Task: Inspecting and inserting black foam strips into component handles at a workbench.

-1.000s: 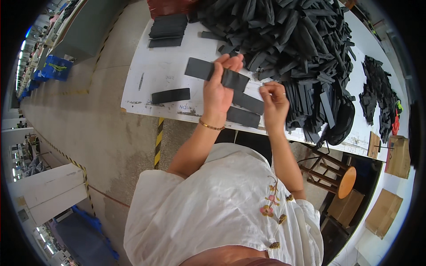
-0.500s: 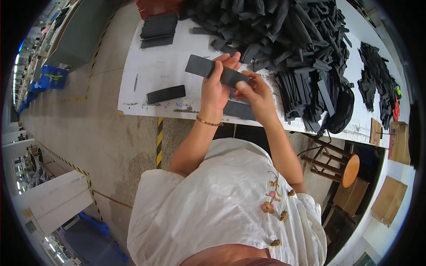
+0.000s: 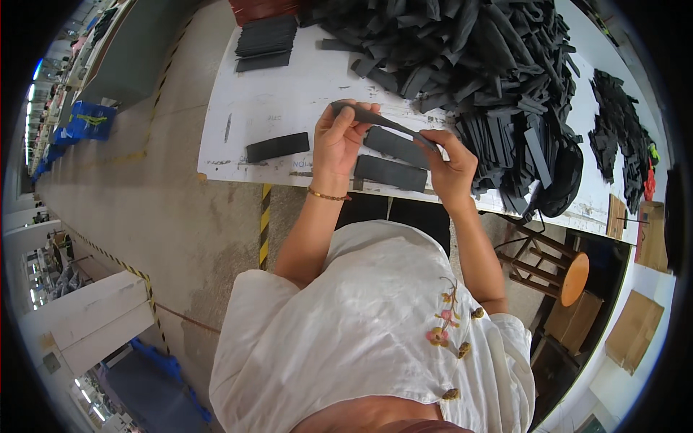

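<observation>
Head view: dark strip point(image 3: 382, 121) held edge-on above counter point(image 3: 289, 108) near edge, left hand point(image 3: 339, 141) and right hand point(image 3: 451, 162) fingers clamped on opposite ends.

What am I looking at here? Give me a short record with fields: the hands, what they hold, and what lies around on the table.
left hand: grips one end of a dark grey foam strip, raised above the table
right hand: grips the strip's other end
below the hands: two flat foam pieces on the white table
to the left: single foam piece
far corner: small neat stack
right side: big loose heap of foam strips
under the table edge: wooden stool
</observation>
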{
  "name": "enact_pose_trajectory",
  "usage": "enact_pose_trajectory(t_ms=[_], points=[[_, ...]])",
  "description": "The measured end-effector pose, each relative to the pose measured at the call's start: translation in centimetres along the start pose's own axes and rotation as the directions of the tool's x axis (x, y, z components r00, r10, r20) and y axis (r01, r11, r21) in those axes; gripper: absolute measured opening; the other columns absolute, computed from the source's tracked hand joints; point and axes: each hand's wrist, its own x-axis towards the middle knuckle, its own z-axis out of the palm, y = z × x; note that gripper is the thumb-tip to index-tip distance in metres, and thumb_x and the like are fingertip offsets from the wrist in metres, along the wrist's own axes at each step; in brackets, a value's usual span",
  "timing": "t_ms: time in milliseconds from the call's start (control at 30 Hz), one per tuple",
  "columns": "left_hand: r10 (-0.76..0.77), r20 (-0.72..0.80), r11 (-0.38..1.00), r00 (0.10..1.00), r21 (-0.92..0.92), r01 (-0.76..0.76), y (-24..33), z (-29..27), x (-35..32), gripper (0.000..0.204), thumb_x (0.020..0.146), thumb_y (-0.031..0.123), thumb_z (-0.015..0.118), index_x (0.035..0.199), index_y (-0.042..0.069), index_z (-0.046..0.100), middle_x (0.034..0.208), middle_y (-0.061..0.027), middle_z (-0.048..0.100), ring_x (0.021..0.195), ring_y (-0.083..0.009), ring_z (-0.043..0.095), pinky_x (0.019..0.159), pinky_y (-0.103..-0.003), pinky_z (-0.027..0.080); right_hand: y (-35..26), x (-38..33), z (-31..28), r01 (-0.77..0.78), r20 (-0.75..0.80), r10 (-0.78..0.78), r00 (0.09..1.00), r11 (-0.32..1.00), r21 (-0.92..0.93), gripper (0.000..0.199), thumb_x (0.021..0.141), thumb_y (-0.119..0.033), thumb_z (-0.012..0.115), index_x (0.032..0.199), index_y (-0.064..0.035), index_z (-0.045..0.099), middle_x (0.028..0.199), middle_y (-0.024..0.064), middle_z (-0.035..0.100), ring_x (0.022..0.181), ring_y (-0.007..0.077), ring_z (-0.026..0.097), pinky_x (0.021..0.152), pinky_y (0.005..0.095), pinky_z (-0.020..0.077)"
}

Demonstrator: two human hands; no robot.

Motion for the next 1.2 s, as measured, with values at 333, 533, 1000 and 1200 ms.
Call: enact_pose_trajectory(t_ms=[333, 533, 1000, 1200], points=[[-0.123, -0.072, 0.992, 0.990, -0.042, 0.120, -0.5, -1.6, 0.0, 0.015, 0.091, 0.009, 0.065, 0.103, 0.002, 0.065, 0.096, -0.0157, 0.070, 0.098, -0.0337, 0.067, 0.089, -0.039, 0.056, 3.0, 0.6, -1.8, -0.564, 0.536, 0.283, 0.796, 0.668, 0.485, 0.008, 0.081, 0.006, 0.069, 0.088, 0.0028, 0.068, 0.090, 0.0048, 0.066, 0.077, 0.0144, 0.063, 0.069, 0.0252, 0.0492], [-0.065, 0.106, 0.703, 0.992, 0.711, -0.030, -0.3, -3.2, 1.1, 0.014, 0.083, -0.005, 0.065, 0.095, 0.001, 0.070, 0.099, -0.0114, 0.071, 0.089, -0.0204, 0.068, 0.081, -0.028, 0.053, 6.0, -0.9, -3.1, 0.021, 0.213, -0.001, 0.977, 0.995, -0.093, 0.029, 0.073, 0.018, 0.060, 0.093, -0.0014, 0.069, 0.096, 0.0093, 0.065, 0.087, 0.0233, 0.066, 0.072, 0.0299, 0.0539], [-0.158, 0.503, -0.038, 0.850, 0.857, -0.514, -1.8, -7.9, 0.2, 0.022, 0.080, -0.009, 0.053, 0.086, 0.003, 0.070, 0.104, -0.0067, 0.070, 0.103, -0.0266, 0.063, 0.086, -0.034, 0.052, 10.1, -3.5, -2.3, 0.334, 0.393, -0.184, 0.901, 0.873, -0.357, 0.035, 0.065, 0.005, 0.063, 0.098, -0.0069, 0.068, 0.102, 0.0044, 0.064, 0.093, 0.0251, 0.061, 0.078, 0.0353, 0.0532], [-0.129, 0.426, 0.061, 0.896, 0.905, -0.422, -1.3, -7.0, 0.6, 0.019, 0.077, -0.008, 0.056, 0.083, 0.003, 0.070, 0.100, -0.0063, 0.070, 0.099, -0.0263, 0.062, 0.084, -0.034, 0.051, 9.4, -2.3, -2.2, 0.373, 0.344, -0.238, 0.908, 0.832, -0.411, 0.031, 0.066, 0.002, 0.064, 0.094, -0.0074, 0.070, 0.097, 0.0029, 0.066, 0.091, 0.0233, 0.060, 0.078, 0.0340, 0.0510]])
